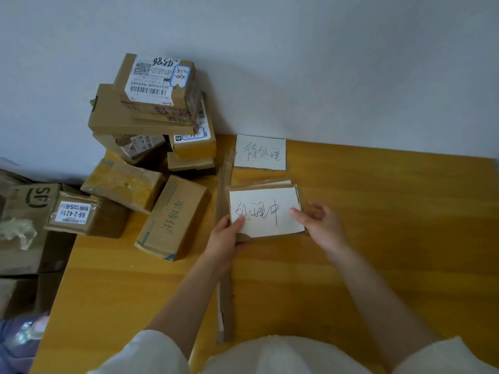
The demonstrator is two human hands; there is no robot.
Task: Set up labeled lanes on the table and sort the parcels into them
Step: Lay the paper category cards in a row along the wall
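Observation:
A white handwritten label card (266, 211) tops a small stack of cardboard cards at the table's middle. My left hand (225, 237) grips the stack's lower left corner, thumb on the white card. My right hand (320, 225) holds its right edge, thumb on top. A second white label card (260, 152) lies flat against the wall, beyond the stack. A long cardboard strip (225, 265) runs from the wall toward me, left of both cards. A pile of brown parcels (151, 109) stands at the table's far left, with two loose boxes (172, 220) nearer me.
The yellow wooden table (391, 225) meets a grey wall at the back. One parcel (86, 214) overhangs the table's left edge. Large cardboard boxes (24, 225) stand on the floor to the left.

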